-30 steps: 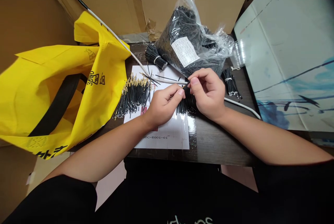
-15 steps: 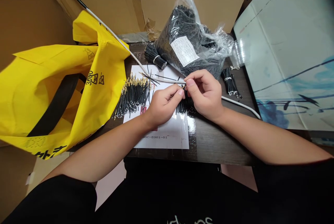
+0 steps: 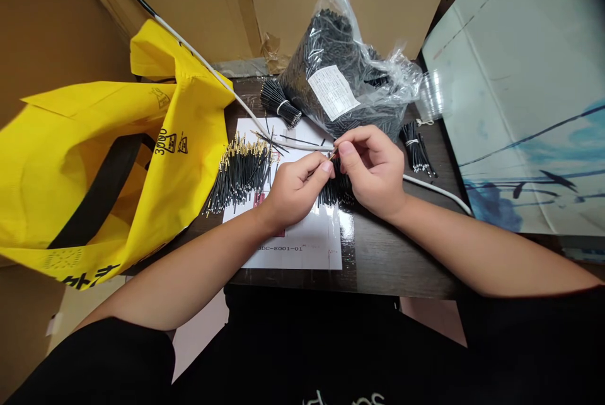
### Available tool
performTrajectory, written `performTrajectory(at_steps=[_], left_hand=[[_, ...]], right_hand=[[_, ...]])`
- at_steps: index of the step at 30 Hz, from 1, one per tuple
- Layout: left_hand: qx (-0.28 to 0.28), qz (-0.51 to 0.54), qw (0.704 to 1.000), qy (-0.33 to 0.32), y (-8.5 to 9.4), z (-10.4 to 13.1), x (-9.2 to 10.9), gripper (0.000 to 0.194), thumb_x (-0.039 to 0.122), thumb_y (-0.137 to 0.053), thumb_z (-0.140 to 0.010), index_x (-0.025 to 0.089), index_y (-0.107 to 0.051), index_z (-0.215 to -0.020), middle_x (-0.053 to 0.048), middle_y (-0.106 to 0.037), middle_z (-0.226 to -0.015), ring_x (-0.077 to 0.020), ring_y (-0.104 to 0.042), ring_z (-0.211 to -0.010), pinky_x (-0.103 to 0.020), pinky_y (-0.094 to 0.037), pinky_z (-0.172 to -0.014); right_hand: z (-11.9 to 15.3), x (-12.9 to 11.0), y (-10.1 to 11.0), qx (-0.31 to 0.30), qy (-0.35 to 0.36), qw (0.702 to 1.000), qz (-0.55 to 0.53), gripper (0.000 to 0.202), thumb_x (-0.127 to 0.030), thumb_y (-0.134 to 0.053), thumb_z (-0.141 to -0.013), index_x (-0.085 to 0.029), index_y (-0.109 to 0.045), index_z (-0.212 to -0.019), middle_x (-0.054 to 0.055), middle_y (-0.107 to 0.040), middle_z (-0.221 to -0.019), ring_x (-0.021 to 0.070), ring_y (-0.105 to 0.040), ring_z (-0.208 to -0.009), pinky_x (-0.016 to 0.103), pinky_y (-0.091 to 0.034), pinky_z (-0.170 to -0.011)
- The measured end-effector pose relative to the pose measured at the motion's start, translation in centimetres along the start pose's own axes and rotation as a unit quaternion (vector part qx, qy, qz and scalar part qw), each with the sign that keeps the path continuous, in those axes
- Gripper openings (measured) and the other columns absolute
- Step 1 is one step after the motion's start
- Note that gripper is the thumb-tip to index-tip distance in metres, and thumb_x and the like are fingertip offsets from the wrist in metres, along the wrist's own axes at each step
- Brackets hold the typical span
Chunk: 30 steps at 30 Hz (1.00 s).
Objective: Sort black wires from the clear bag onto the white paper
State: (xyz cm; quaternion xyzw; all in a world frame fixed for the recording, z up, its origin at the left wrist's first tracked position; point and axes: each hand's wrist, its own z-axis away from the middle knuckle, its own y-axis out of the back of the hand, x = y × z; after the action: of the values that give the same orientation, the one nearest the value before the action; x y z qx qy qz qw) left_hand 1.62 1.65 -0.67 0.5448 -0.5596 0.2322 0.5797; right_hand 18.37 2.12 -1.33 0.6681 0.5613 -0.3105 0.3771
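Note:
My left hand (image 3: 301, 189) is closed in a pinch, thumb against forefinger. Facing it, my right hand (image 3: 372, 169) pinches too, its fingertips nearly touching the left ones. Between them shows a thin gold-coloured terminal (image 3: 332, 155), very small; fingers hide the rest. Below the fingertips lies a pile of short black wires (image 3: 336, 188), partly covered by my hands. Left of my hands, a heap of black wires with gold terminals (image 3: 243, 169) rests partly on a printed white sheet (image 3: 321, 254). Several loose black wires (image 3: 299, 140) lie behind them.
A clear bag full of black wires (image 3: 326, 46) stands behind my hands. Tied wire bundles (image 3: 278, 102) (image 3: 416, 150) flank it. A white cable (image 3: 193, 49) crosses the dark table (image 3: 401, 260). A yellow bag (image 3: 108, 102) is left, cardboard (image 3: 293, 8) behind, a pale printed panel (image 3: 520, 90) right.
The gold-coloured piece between my fingertips has turned slightly and now spans the gap between both hands. Both hands stay in nearly the same place; the surroundings are unchanged.

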Motion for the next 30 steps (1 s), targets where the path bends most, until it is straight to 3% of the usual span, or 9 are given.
performTrajectory(at_steps=[16,25,30], left_hand=[[0.006,0.006,1.000,0.003,-0.04,0.03,-0.27,0.033,0.040,-0.048,-0.103,0.018,-0.065,-0.085,-0.003,-0.063,-0.079,-0.0146,-0.057,-0.078,-0.028,-0.043,-0.069],[0.005,0.016,1.000,-0.011,-0.03,-0.03,-0.19,0.031,0.037,-0.046,-0.104,0.018,-0.062,-0.084,-0.001,-0.060,-0.076,-0.0132,-0.053,-0.074,-0.028,-0.044,-0.071],[0.009,0.003,1.000,-0.010,0.00,-0.02,-0.28,0.032,0.038,-0.047,-0.103,0.019,-0.063,-0.084,-0.002,-0.062,-0.078,-0.0138,-0.056,-0.077,-0.028,-0.044,-0.071]], right_hand=[[-0.06,-0.32,-0.04,-0.003,-0.034,0.998,-0.049,0.013,-0.036,-0.059,-0.100,-0.023,-0.063,-0.097,0.000,-0.070,-0.083,0.0099,-0.058,-0.060,0.028,-0.051,-0.058],[-0.26,-0.48,-0.07,-0.027,0.001,0.997,-0.067,0.010,-0.027,-0.065,-0.096,-0.020,-0.069,-0.090,-0.001,-0.064,-0.080,0.0086,-0.059,-0.063,0.026,-0.047,-0.058],[-0.17,-0.48,-0.04,0.012,-0.012,0.998,-0.063,0.008,-0.026,-0.064,-0.097,-0.021,-0.070,-0.095,-0.001,-0.066,-0.079,0.0076,-0.058,-0.060,0.025,-0.046,-0.056]])
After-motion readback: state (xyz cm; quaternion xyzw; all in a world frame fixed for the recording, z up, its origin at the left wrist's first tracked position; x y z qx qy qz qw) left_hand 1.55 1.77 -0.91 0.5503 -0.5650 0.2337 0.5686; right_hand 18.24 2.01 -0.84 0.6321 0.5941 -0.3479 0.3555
